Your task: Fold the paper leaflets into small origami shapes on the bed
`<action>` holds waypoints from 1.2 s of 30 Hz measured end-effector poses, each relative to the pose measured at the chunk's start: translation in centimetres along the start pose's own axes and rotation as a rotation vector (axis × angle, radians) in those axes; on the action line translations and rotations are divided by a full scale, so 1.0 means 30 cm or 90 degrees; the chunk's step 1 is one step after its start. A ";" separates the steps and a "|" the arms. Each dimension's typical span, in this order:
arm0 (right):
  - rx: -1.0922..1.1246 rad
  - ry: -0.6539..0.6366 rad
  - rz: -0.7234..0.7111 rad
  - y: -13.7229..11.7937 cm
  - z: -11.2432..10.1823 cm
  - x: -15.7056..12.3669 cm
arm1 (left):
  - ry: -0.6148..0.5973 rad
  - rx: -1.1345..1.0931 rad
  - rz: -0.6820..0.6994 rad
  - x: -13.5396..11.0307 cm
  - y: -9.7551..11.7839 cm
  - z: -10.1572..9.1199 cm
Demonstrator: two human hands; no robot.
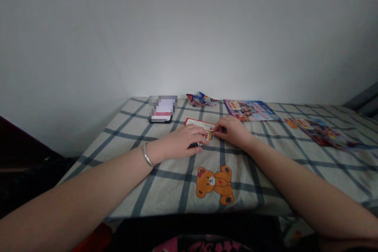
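Note:
A small red-edged printed paper [202,123] lies on the checked cloth, partly covered by my fingers. From the left, my left hand [187,140] rests over it with fingers stretched out and the thumb apart, a silver bangle on the wrist. At the paper's right end, my right hand [230,130] pinches the edge between thumb and forefinger. A yellow and blue printed part [209,136] shows between the hands, so the paper looks folded there. How the layers lie under my left fingers is hidden.
Beyond the hands are a phone [163,109] with a blurred screen and a folded colourful paper piece [201,99]. Flat printed leaflets [251,110] lie to the right, with another leaflet [321,130] nearer. A bear print [215,183] marks the tablecloth [165,189]; a wall [189,31] stands behind.

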State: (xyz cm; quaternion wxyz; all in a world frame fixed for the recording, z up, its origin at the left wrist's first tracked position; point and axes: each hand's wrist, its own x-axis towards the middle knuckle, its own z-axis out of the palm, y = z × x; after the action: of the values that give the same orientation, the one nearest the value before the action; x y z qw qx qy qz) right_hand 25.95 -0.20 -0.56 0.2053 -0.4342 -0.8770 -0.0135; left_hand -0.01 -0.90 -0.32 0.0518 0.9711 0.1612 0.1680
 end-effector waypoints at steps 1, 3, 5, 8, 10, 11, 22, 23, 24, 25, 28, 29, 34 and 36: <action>-0.004 -0.002 0.001 0.001 0.000 0.001 | 0.001 0.002 0.008 0.001 -0.001 0.000; -0.005 -0.007 0.000 0.000 0.000 0.002 | 0.002 0.009 0.023 0.001 0.000 -0.001; -0.004 -0.006 -0.002 -0.004 -0.002 0.001 | -0.004 0.021 0.027 0.002 0.004 -0.004; -0.007 0.002 -0.011 -0.012 -0.005 0.000 | -0.026 0.063 0.010 0.003 0.016 -0.006; -0.010 0.008 -0.004 -0.016 -0.005 0.000 | -0.036 0.093 -0.004 0.004 0.025 -0.004; -0.008 0.010 0.004 -0.018 -0.004 0.001 | -0.037 0.106 -0.012 0.004 0.030 -0.003; 0.076 0.033 -0.052 -0.021 -0.005 -0.006 | -0.045 0.158 -0.033 0.003 0.047 -0.015; 0.078 0.030 -0.090 -0.017 -0.010 -0.009 | -0.046 0.159 -0.035 0.002 0.047 -0.014; 0.076 0.018 -0.129 -0.013 -0.016 -0.012 | -0.047 0.160 -0.037 0.002 0.047 -0.014; 0.073 0.004 -0.162 -0.010 -0.022 -0.015 | -0.047 0.160 -0.039 0.002 0.047 -0.013; 0.056 -0.014 -0.212 -0.014 -0.043 -0.019 | -0.050 0.159 -0.044 0.003 0.047 -0.009; 0.047 -0.013 -0.223 -0.019 -0.049 -0.019 | -0.049 0.159 -0.045 0.004 0.047 -0.007; 0.001 -0.022 -0.255 -0.045 -0.072 -0.013 | -0.041 0.164 -0.049 0.008 0.051 -0.005; -0.025 -0.042 -0.258 -0.049 -0.079 -0.011 | -0.044 0.173 -0.050 0.011 0.057 -0.009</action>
State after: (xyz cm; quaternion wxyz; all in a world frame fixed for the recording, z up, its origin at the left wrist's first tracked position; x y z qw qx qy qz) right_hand 25.81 -1.85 1.71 0.1608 -0.2527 -0.9523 -0.0575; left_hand 0.72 -2.40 0.30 -0.0681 0.9673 0.2189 0.1087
